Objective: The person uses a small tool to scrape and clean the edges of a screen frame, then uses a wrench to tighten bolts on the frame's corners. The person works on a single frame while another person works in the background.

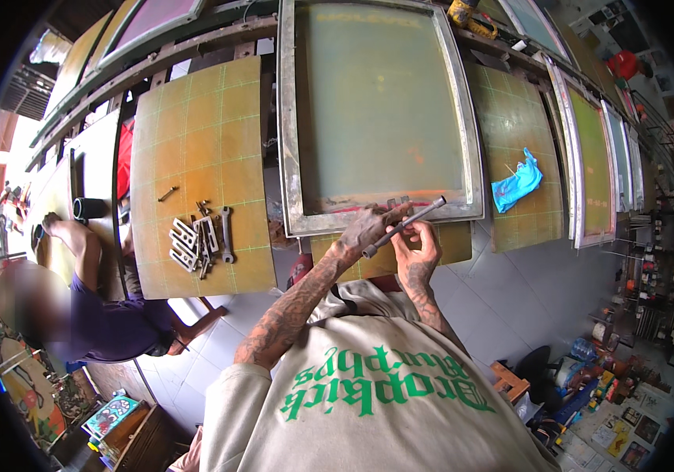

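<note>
My right hand (418,250) pinches a grey metal tubular socket wrench (428,211) between thumb and fingers. The tool lies slantwise, its far end up and to the right. Just left of it, my left hand (370,227) is at the lower bar of a large framed screen (384,110). Its fingers are drawn together and partly behind the tool; what they grip, if anything, is hidden. On the board (195,118) to the left lie an open-end wrench (227,236), several slotted silver metal brackets (185,245) and some bolts (168,193).
A crumpled blue glove or cloth (518,185) lies on the right board (510,110). More framed screens (589,157) stand beyond it. At left, a person in a purple shirt (120,326) leans near a black cup (90,208). Bottles and containers (585,350) crowd the lower right.
</note>
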`<state>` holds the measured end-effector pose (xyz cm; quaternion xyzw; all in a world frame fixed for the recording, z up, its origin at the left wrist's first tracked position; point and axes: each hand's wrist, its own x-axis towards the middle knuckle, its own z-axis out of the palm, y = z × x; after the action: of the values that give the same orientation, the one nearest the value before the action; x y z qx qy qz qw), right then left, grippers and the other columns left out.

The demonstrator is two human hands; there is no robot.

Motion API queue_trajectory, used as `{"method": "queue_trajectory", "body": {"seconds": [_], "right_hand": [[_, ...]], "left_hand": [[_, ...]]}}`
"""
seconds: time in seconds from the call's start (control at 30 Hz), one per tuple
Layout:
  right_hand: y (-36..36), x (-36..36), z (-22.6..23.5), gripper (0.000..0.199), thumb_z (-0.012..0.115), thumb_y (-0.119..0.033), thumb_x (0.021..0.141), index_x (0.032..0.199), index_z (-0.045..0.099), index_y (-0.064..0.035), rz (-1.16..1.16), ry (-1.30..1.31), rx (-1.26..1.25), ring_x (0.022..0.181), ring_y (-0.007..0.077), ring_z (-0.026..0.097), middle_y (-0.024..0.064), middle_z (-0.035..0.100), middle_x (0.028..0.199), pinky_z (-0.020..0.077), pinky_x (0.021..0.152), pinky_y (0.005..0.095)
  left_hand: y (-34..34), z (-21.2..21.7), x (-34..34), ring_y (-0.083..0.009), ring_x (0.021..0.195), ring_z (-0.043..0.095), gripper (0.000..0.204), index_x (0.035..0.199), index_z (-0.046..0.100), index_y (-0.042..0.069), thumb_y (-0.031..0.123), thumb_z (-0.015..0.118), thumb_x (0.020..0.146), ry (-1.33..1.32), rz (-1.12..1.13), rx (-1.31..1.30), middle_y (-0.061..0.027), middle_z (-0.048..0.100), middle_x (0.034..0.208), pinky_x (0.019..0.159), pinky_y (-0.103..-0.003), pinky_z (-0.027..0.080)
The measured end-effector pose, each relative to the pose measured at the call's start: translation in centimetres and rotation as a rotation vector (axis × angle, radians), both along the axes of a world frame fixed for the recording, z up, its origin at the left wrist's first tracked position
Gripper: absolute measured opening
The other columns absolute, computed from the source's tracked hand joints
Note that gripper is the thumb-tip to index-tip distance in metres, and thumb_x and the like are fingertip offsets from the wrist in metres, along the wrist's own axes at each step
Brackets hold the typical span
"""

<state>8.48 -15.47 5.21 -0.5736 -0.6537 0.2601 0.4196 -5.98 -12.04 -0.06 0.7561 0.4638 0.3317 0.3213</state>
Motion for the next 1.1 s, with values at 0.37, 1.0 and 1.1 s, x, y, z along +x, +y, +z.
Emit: {"method": "queue_trajectory", "body": {"seconds": [0.37, 1.0, 1.1], "right_hand": [[-0.2, 0.5, 0.6, 0.015, 0.073, 0.001, 0.09, 0.105, 0.07, 0.0017, 0.025, -0.081, 0.176, 0.079, 0.0227, 0.065, 0.0104, 0.068, 0.095, 0.0522, 0.07, 0.0341], [0.4, 0.8, -1.5, 0.018, 0.066, -0.008, 0.1, 0.116, 0.071, -0.001, -0.045, 0.073, 0.016, 0.089, 0.0148, 0.065, 0.0061, 0.07, 0.101, 0.0526, 0.08, 0.029], [0.1, 1.6, -3.4, 0.021, 0.063, -0.01, 0.103, 0.12, 0.069, 0.0009, -0.058, 0.166, -0.059, 0.093, 0.013, 0.065, 0.0065, 0.071, 0.107, 0.053, 0.083, 0.0284]], "left_hand": [[0.0, 2.5, 0.7, -0.0309, 0.09, 0.071, 0.074, 0.155, 0.041, 0.016, 0.024, 0.072, 0.087, 0.285, -0.025, -0.087, -0.0116, 0.075, 0.11, 0.083, -0.041, 0.055], [-1.2, 1.2, 0.6, -0.0286, 0.102, 0.063, 0.093, 0.158, 0.035, 0.016, 0.015, 0.081, 0.077, -0.024, 0.111, 0.075, -0.0014, 0.077, 0.112, 0.086, -0.04, 0.055], [-1.1, 1.7, 1.2, -0.0296, 0.103, 0.062, 0.078, 0.148, 0.046, 0.01, 0.016, 0.08, 0.078, -0.038, 0.121, 0.051, -0.0036, 0.076, 0.111, 0.087, -0.04, 0.054]]}}
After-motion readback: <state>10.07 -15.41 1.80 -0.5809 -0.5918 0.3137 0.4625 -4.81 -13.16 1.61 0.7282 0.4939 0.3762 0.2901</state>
